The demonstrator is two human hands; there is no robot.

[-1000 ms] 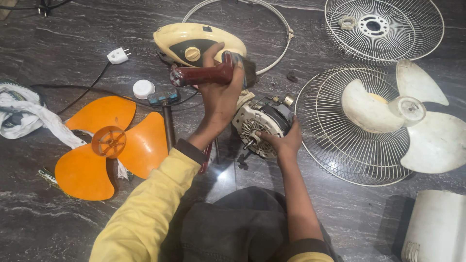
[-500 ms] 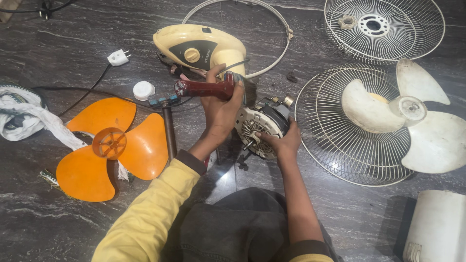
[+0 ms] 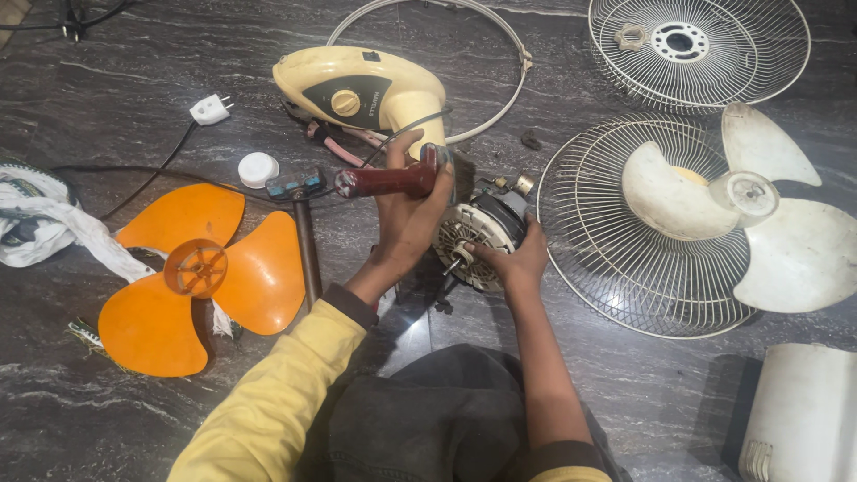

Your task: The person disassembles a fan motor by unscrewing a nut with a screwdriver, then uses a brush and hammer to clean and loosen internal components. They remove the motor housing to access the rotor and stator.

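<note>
Dark marbled floor (image 3: 134,89) carries everything, with the person seated on it. Nearest, the right hand (image 3: 509,263) cups the fan motor (image 3: 478,234), fingers clamped round its metal body, shaft pointing toward the person. The left hand (image 3: 406,214) has its fingers closed on a red tool handle (image 3: 384,181) just above the motor. The motor looks heavy, stiff and compact, best held by its casing, not the wires. An orange blade (image 3: 192,277) lies left, a wire guard (image 3: 643,232) with a white blade (image 3: 741,205) right, the cream housing (image 3: 357,89) beyond.

Left hand (image 3: 406,223) swung red-handled tool (image 3: 388,181) level (handle now leftward).
</note>
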